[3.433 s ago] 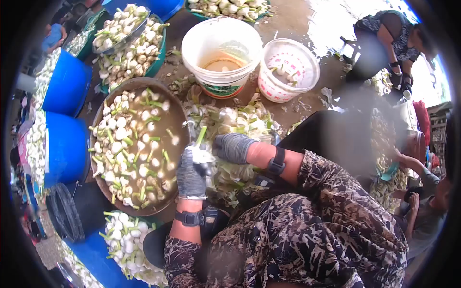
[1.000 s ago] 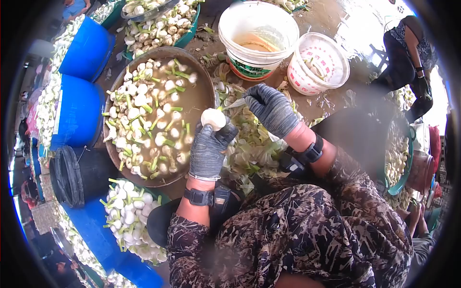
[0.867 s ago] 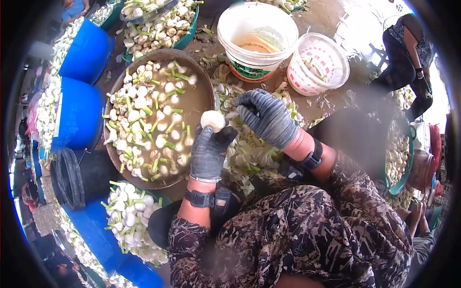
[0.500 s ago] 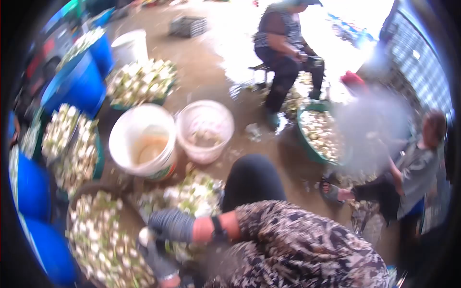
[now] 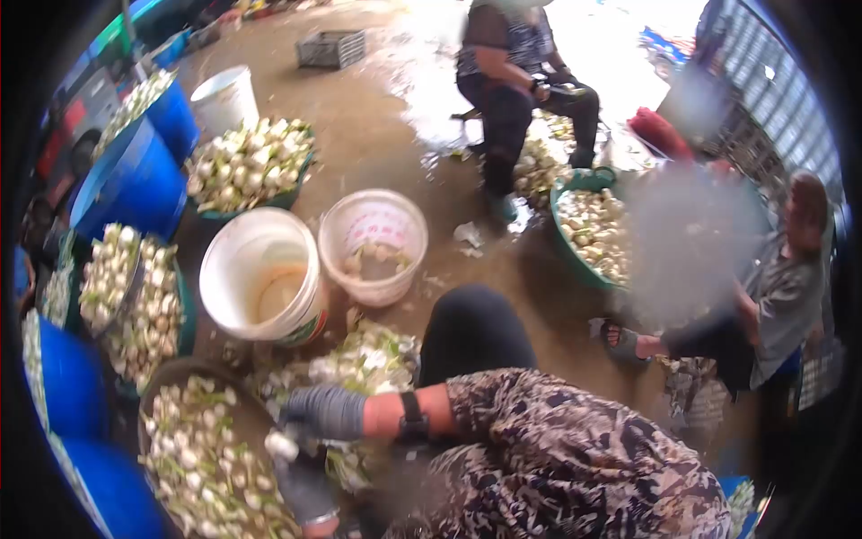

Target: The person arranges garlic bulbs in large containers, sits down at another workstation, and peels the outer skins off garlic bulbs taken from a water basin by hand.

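Observation:
My right hand (image 5: 325,413), in a grey glove with a dark watch band at the wrist, is closed. What its fingers hold, if anything, is hidden. Just below it my left hand (image 5: 305,490), also gloved, grips a white bulb (image 5: 282,445) that looks like an onion. Both hands are beside a wide dark basin (image 5: 162,382) of white bulbs with green stubs. Leafy trimmings (image 5: 364,359) lie heaped behind my right hand, near my dark-clad knee (image 5: 476,332).
A white bucket (image 5: 215,256) and a pinkish tub (image 5: 417,234) stand ahead. Blue barrels (image 5: 126,184) and bulb-filled tubs line the left. Two people sit beyond, near a green tub (image 5: 575,247) of bulbs. A grey crate (image 5: 330,50) rests on the wet floor.
The view has shifted slightly and become sharper. Both hands stay close together beside the basin, with the white bulb still in my left hand.

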{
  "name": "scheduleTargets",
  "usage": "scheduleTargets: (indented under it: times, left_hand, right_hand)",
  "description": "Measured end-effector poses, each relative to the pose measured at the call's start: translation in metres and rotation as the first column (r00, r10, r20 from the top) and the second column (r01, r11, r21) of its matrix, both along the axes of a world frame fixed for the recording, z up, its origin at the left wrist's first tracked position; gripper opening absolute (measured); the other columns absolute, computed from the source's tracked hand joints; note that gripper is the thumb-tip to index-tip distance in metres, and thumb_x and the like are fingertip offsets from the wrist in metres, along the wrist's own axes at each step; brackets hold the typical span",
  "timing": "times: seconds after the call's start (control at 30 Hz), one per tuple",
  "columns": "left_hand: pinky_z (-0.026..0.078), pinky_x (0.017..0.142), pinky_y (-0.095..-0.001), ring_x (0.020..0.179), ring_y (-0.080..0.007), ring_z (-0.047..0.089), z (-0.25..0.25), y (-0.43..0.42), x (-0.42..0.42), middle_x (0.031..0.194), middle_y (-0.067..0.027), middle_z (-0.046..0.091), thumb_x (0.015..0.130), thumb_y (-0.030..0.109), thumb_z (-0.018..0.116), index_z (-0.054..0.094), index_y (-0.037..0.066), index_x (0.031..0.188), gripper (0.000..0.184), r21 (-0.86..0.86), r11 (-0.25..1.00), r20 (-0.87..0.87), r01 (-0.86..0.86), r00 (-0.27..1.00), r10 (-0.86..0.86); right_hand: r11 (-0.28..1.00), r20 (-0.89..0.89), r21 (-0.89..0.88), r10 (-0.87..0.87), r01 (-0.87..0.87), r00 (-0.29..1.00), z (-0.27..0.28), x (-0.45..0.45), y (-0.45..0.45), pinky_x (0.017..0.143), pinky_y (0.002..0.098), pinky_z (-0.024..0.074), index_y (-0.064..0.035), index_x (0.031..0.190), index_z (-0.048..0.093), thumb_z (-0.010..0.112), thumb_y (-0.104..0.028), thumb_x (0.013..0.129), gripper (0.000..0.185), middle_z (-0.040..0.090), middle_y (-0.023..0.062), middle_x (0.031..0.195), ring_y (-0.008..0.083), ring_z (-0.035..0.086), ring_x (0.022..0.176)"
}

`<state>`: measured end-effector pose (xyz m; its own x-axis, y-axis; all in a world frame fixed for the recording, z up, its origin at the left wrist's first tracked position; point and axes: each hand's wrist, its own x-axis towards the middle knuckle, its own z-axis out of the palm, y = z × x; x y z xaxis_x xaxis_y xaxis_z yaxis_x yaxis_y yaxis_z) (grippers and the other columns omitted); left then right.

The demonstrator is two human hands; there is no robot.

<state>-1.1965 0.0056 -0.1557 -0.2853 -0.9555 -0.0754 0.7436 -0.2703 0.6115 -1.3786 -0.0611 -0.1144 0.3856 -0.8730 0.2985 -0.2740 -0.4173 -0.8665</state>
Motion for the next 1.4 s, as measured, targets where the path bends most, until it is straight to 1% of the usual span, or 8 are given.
scheduleTargets:
  times: [0.27, 0.6, 0.77, 0.87, 0.97, 1.03, 1.13, 1.4]
  left_hand:
    - [0.053, 0.090, -0.0380, 0.105, -0.0240, 0.057, 0.016, 0.002, -0.003, 0.120, -0.0108, 0.052, 0.092, 0.021, 0.063, 0.044, 0.004, 0.131, 0.047, -0.083, 0.912, 0.551, -0.402, 0.744, 0.379]
    - [0.045, 0.096, -0.0305, 0.108, -0.0165, 0.055, 0.023, 0.006, -0.008, 0.119, -0.0078, 0.058, 0.086, 0.008, 0.065, 0.049, 0.002, 0.128, 0.045, -0.177, 0.912, 0.807, -0.369, 0.477, 0.349]
    - [0.046, 0.096, -0.0307, 0.109, -0.0167, 0.055, 0.022, 0.007, -0.007, 0.120, -0.0086, 0.057, 0.089, 0.014, 0.065, 0.049, 0.002, 0.129, 0.045, -0.139, 0.925, 0.763, -0.354, 0.556, 0.328]
    - [0.048, 0.098, -0.0382, 0.111, -0.0241, 0.055, 0.027, 0.009, -0.010, 0.124, -0.0119, 0.052, 0.092, 0.025, 0.062, 0.044, 0.002, 0.133, 0.050, -0.048, 0.940, 0.458, -0.336, 0.829, 0.320]
    - [0.048, 0.098, -0.0413, 0.113, -0.0269, 0.055, 0.029, 0.012, -0.011, 0.123, -0.0130, 0.052, 0.091, 0.027, 0.063, 0.044, 0.003, 0.133, 0.052, 0.034, 0.962, 0.197, -0.272, 0.945, 0.261]
    - [0.050, 0.096, -0.0424, 0.113, -0.0274, 0.055, 0.027, 0.014, -0.005, 0.125, -0.0144, 0.052, 0.090, 0.029, 0.064, 0.044, 0.004, 0.134, 0.055, 0.040, 0.969, 0.172, -0.242, 0.957, 0.232]
    - [0.052, 0.089, -0.0421, 0.097, -0.0225, 0.060, 0.027, 0.013, -0.001, 0.115, -0.0120, 0.056, 0.085, 0.035, 0.068, 0.044, 0.005, 0.135, 0.063, 0.113, 0.980, 0.069, -0.165, 0.985, 0.158]
    - [0.048, 0.079, -0.0261, 0.086, -0.0121, 0.057, 0.026, 0.013, -0.006, 0.109, -0.0030, 0.059, 0.081, 0.037, 0.072, 0.044, 0.005, 0.135, 0.069, -0.005, 0.989, 0.515, -0.148, 0.847, 0.129]
  right_hand:
    - [0.960, 0.104, 0.282, -0.030, 0.000, 0.994, 0.006, 0.014, 0.001, 0.065, 0.0388, 0.0490, -0.0045, 0.089, 0.065, 0.067, -0.015, 0.083, 0.013, 0.063, 0.0147, 0.078, 0.0338, 0.060, 0.070]
    - [0.995, -0.240, -0.056, -0.088, 0.077, 0.967, -0.004, 0.023, 0.001, 0.063, 0.0421, 0.0494, -0.0082, 0.080, 0.061, 0.067, -0.017, 0.078, 0.010, 0.062, 0.0136, 0.075, 0.0346, 0.062, 0.071]
    - [0.992, -0.277, -0.047, -0.129, 0.120, 0.952, -0.009, 0.025, 0.001, 0.063, 0.0429, 0.0494, -0.0068, 0.079, 0.060, 0.067, -0.018, 0.078, 0.013, 0.061, 0.0154, 0.072, 0.0362, 0.061, 0.068]
    - [0.940, 0.087, 0.340, -0.038, 0.006, 0.996, -0.027, 0.024, -0.004, 0.068, 0.0416, 0.0502, -0.0008, 0.085, 0.062, 0.062, -0.021, 0.083, 0.020, 0.065, 0.0207, 0.077, 0.0371, 0.062, 0.072]
    - [0.902, -0.115, 0.375, -0.183, 0.214, 0.976, -0.045, 0.011, -0.027, 0.071, 0.0427, 0.0506, -0.0007, 0.088, 0.063, 0.062, -0.022, 0.083, 0.022, 0.065, 0.0211, 0.078, 0.0376, 0.063, 0.075]
    - [0.945, -0.412, 0.098, -0.246, 0.312, 0.877, -0.055, -0.004, -0.040, 0.073, 0.0448, 0.0510, -0.0045, 0.091, 0.065, 0.064, -0.023, 0.083, 0.020, 0.066, 0.0197, 0.082, 0.0374, 0.064, 0.080]
    - [0.946, -0.340, -0.055, -0.320, 0.321, 0.884, -0.042, -0.008, -0.035, 0.076, 0.0446, 0.0503, -0.0075, 0.095, 0.066, 0.066, -0.021, 0.082, 0.019, 0.066, 0.0171, 0.089, 0.0361, 0.063, 0.085]
    - [0.886, -0.318, -0.387, 0.133, -0.257, 0.939, 0.006, 0.011, 0.000, 0.081, 0.0386, 0.0469, -0.0116, 0.089, 0.065, 0.070, -0.018, 0.074, 0.017, 0.063, 0.0077, 0.086, 0.0278, 0.060, 0.085]
